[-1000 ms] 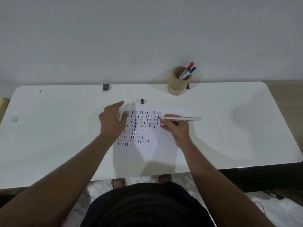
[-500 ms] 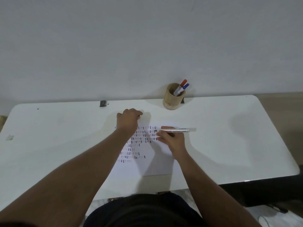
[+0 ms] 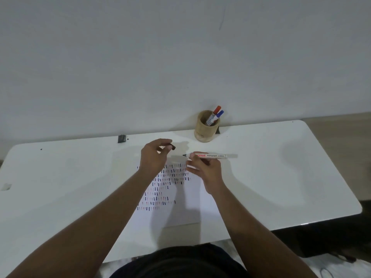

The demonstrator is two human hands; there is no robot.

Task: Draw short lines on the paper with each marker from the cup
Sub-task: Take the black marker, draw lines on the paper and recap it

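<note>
A plain pale grey wall (image 3: 180, 57) fills the upper half of the view, with a faint thin scratch near its top. Against it stands a glossy white desk (image 3: 291, 167) with rounded corners, marked by soft shadows. A small dark clip (image 3: 121, 138) sits on its far edge. To the right lies tan floor (image 3: 341, 125); below the near edge, pale marbled floor (image 3: 331, 265).

Before us: three markers (image 3: 210, 155), one loose cap (image 3: 173, 147), one cup (image 3: 205, 128), one paper (image 3: 180, 201), our two hands (image 3: 154, 157).
</note>
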